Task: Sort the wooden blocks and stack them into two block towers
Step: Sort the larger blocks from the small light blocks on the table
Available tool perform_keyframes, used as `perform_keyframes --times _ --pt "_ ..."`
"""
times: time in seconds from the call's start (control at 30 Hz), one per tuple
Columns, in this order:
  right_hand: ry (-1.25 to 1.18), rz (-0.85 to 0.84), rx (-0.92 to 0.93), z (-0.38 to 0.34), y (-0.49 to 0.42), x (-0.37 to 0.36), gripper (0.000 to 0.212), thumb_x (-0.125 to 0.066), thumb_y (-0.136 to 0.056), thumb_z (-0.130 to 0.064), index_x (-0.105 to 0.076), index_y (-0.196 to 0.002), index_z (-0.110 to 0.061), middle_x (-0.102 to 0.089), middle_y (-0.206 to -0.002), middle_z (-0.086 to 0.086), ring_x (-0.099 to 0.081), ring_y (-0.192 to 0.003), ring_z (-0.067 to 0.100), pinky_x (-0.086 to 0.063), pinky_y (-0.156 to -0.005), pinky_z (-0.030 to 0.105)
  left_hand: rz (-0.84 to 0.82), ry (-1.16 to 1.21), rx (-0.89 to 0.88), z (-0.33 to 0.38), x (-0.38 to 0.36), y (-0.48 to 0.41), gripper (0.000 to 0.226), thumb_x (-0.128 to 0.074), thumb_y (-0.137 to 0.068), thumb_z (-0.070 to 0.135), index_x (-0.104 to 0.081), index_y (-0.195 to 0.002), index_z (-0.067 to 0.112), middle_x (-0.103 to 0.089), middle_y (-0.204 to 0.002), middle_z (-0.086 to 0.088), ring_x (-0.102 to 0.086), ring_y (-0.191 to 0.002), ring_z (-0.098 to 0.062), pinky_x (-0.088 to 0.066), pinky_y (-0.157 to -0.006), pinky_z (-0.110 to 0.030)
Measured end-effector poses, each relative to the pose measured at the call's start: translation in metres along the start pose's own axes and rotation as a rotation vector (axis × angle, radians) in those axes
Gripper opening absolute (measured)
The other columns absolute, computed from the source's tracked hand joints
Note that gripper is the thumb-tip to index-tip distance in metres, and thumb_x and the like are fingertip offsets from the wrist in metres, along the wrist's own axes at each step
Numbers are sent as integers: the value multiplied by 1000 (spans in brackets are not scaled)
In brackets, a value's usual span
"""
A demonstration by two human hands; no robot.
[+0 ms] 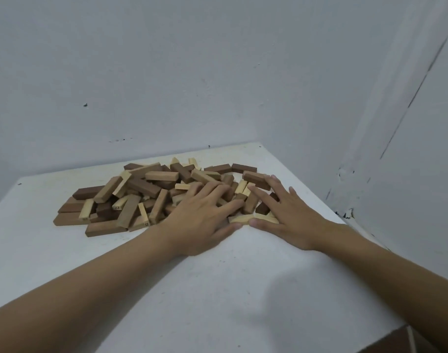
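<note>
Block heap (151, 197) — walls (218, 72) close (corner table (218, 289))

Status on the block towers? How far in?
Done: nothing; no tower stands, and the wooden blocks lie in one mixed pile of dark and pale pieces on the table. In hand: left hand and right hand rest flat on the pile's right side, gripping nothing. Remaining: all sorting, both towers.

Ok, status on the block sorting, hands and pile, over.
Left hand and right hand open, flat on right side of block pile. Pile unsorted, light and dark mixed, no tower started. No obstruction seen.
</note>
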State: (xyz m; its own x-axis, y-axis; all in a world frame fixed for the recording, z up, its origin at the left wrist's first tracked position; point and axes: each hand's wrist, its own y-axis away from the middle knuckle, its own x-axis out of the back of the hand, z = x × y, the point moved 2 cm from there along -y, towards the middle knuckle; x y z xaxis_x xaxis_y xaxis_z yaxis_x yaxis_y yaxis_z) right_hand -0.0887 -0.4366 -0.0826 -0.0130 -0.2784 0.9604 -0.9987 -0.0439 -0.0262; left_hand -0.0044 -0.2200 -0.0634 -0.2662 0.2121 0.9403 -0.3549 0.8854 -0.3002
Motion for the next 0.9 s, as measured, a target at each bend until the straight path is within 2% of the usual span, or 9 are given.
perform_keyframes --times 0.1,0.17,0.27,0.33,0.4,0.53,0.67,0.77,0.9 --pt "-27 10 -2 5 -16 -2 83 -26 -87 -88 -4 -159 -52 17 -166 -21 14 -157 11 -4 -128 51 32 -1 15 -2 -3 -5 52 -33 -103 57 -48 -145 30 -53 -131 1 -44 -127 -22 -33 -103 -43" --pt "-10 50 18 8 -22 0 83 -27 -87 -91 -15 -158 -49 7 -167 -18 -3 -158 16 -16 -126 54 57 14 18 -3 -3 -9 48 -38 -103 54 -50 -143 30 -53 -126 3 -46 -123 -20 -33 -102 -43" --pt "-31 93 48 11 -31 3 85 -33 -84 -91 -28 -155 -45 -3 -166 -21 -14 -155 13 -24 -122 54 80 31 24 -6 -3 -14 45 -43 -101 52 -53 -139 31 -55 -120 5 -48 -119 -19 -34 -104 -45" --pt "-68 105 57 13 -34 4 89 -36 -81 -93 -31 -155 -43 -6 -165 -24 -13 -155 10 -24 -123 53 83 70 10 -9 -1 -17 36 -48 -98 53 -52 -130 36 -55 -115 6 -49 -121 -20 -32 -106 -46" --pt "-100 140 54 14 -36 7 91 -37 -80 -94 -32 -155 -43 -11 -163 -28 -28 -148 9 -30 -120 47 100 160 6 -12 3 -20 26 -47 -97 59 -51 -114 41 -56 -112 8 -51 -118 -18 -30 -105 -46" --pt "-345 213 19 12 -31 15 71 -48 -82 -83 -39 -145 -52 -31 -149 -30 -52 -122 -1 -46 -102 31 35 275 107 -25 12 -35 42 -37 -93 64 -63 -105 33 -56 -114 12 -49 -110 -11 -30 -105 -44" --pt "-444 414 -86 22 -44 14 41 -48 -99 -60 -51 -134 -38 -50 -134 -18 -54 -112 -7 -41 -91 17 71 324 224 -44 18 -72 23 -49 -98 39 -64 -113 30 -58 -112 7 -53 -109 -16 -31 -99 -37" --pt "-366 519 -205 28 -57 17 30 -53 -104 -38 -58 -130 -23 -56 -129 -4 -57 -114 16 -41 -86 27 -32 280 295 -51 10 -101 29 -49 -101 32 -59 -127 25 -60 -123 0 -51 -118 -21 -30 -104 -40" --pt "-204 331 -283 24 -73 24 34 -60 -97 -32 -57 -130 -24 -58 -121 2 -55 -113 24 -46 -96 45 -193 121 318 -54 -6 -131 40 -46 -102 34 -50 -140 22 -62 -129 -4 -51 -125 -26 -29 -108 -45"
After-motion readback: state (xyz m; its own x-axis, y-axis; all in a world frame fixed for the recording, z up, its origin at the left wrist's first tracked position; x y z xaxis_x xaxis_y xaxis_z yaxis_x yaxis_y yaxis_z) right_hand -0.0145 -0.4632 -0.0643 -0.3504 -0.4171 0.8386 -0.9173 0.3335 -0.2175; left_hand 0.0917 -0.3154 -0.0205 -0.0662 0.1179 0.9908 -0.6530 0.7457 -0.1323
